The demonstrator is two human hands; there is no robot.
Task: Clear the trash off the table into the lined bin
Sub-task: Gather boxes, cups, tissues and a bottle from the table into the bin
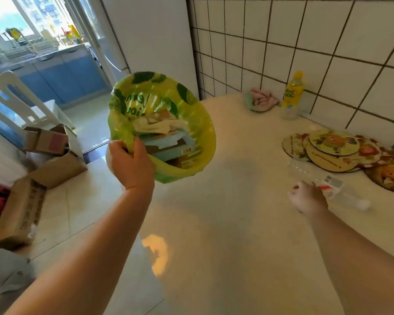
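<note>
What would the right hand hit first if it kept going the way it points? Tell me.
Likely the clear plastic bottle lying on the table; the right hand is almost touching it already.

Two hands: left hand (132, 164), right hand (308, 197). One lined bin (191, 137) gripped by the left; one crushed clear bottle (337, 189) at the right hand; beyond it one yellow-capped bottle (292, 94), one cloth (262, 100), about five round mats (332, 146); three cardboard boxes (46, 142) left of the left hand

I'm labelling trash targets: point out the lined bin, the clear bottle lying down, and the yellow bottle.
lined bin (198, 123), head view: inner liner wall.
clear bottle (341, 194), head view: body beside the label.
yellow bottle (292, 93), head view: label.
</note>
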